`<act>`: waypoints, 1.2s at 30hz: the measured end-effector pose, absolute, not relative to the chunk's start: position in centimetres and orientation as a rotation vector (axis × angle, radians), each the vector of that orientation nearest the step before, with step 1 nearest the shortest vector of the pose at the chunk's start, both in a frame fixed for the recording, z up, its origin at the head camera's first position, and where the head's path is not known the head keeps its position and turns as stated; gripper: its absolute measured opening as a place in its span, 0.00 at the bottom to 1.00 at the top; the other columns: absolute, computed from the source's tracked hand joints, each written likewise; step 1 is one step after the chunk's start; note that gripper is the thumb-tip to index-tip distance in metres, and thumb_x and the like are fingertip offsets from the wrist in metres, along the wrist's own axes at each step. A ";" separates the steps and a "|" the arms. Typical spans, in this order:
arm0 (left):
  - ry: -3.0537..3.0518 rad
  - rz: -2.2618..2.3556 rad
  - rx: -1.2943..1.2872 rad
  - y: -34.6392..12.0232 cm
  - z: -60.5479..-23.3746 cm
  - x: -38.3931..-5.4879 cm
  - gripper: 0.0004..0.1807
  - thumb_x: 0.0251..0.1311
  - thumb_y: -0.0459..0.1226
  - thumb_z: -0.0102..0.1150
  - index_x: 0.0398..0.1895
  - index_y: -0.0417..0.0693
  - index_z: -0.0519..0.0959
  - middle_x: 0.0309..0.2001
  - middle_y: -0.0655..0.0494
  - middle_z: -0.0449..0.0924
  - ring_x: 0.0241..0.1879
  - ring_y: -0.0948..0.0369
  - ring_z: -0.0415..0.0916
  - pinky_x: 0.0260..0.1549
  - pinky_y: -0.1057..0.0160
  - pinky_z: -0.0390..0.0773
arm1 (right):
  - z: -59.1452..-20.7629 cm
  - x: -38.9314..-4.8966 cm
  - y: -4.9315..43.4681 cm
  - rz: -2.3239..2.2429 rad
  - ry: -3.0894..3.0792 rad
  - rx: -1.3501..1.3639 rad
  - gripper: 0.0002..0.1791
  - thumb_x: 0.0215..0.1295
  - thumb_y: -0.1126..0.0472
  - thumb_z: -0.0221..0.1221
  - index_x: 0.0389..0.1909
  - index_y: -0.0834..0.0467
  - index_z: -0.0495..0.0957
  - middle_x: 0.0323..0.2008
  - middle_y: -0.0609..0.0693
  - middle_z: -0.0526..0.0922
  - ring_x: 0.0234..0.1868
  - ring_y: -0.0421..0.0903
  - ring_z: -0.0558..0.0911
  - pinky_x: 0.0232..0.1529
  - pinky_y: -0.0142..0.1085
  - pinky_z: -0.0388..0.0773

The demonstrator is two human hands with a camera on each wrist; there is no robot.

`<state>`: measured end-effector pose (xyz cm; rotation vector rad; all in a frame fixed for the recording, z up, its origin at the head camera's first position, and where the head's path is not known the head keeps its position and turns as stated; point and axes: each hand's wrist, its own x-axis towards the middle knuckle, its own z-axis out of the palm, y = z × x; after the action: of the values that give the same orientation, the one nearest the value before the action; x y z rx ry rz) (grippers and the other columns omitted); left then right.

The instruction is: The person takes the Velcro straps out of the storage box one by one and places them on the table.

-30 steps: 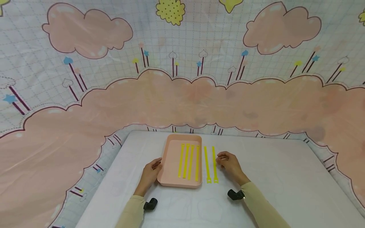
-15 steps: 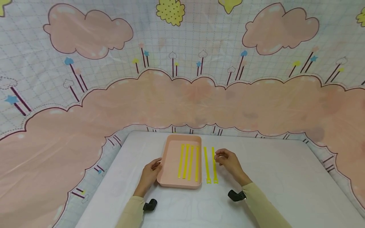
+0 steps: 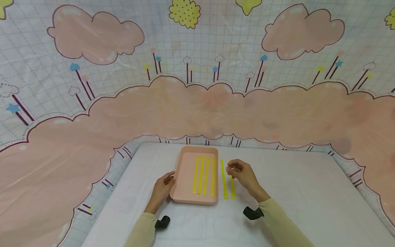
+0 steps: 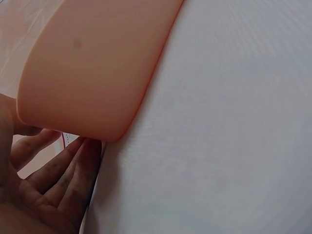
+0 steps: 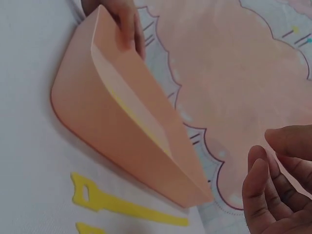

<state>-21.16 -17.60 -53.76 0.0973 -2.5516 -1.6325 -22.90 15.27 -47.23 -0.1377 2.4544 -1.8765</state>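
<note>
A pink rectangular tray (image 3: 185,175) lies on the table, with several flat yellow cable straps (image 3: 203,175) side by side in its right half. My left hand (image 3: 162,188) holds the tray's left edge; in the left wrist view its fingers (image 4: 73,180) lie against the tray wall and its thumb is at the rim. To the right of the tray lie two more yellow straps, a left one (image 3: 224,183) and a right one (image 3: 232,192), their slotted heads toward me. My right hand (image 3: 245,175) is over the upper part of the right strap, loosely curled around nothing, thumb and fingertips apart.
A white table (image 3: 293,181) extends to both sides of the tray. Behind it hangs a patterned cloth (image 3: 203,109) with pink clouds. Black wrist cameras sit under my left wrist (image 3: 162,222) and my right wrist (image 3: 253,213).
My right hand has moved left, from beside the right loose strap to over its upper part, covering some of it. My left hand and the tray have stayed in place.
</note>
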 end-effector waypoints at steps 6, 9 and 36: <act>-2.553 -1.646 0.128 -17.5 -53.7 -21.3 0.21 0.67 0.34 0.56 0.63 0.43 0.76 0.54 0.38 0.81 0.55 0.45 0.79 0.56 0.48 0.78 | -46.5 -22.8 14.4 -1.900 2.429 -0.189 0.14 0.64 0.70 0.60 0.51 0.67 0.76 0.44 0.63 0.82 0.36 0.45 0.81 0.37 0.38 0.81; -2.551 -1.642 0.126 -17.5 -53.8 -21.4 0.21 0.67 0.34 0.56 0.63 0.43 0.76 0.54 0.38 0.81 0.55 0.45 0.79 0.56 0.48 0.78 | -46.5 -23.1 14.2 -1.942 2.410 -0.217 0.14 0.64 0.69 0.60 0.51 0.67 0.76 0.44 0.62 0.82 0.35 0.43 0.80 0.36 0.36 0.81; -2.530 -1.575 0.044 -17.5 -53.1 -21.2 0.19 0.66 0.32 0.55 0.60 0.40 0.78 0.49 0.35 0.82 0.50 0.45 0.81 0.49 0.52 0.82 | -45.3 -22.7 10.4 -1.863 2.396 -0.408 0.11 0.63 0.65 0.63 0.46 0.60 0.79 0.43 0.59 0.82 0.36 0.46 0.82 0.38 0.46 0.83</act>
<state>-21.22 -17.49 -53.07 0.0441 -2.5300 -1.5755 -22.70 10.38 -45.28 -0.4077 2.3958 -1.8631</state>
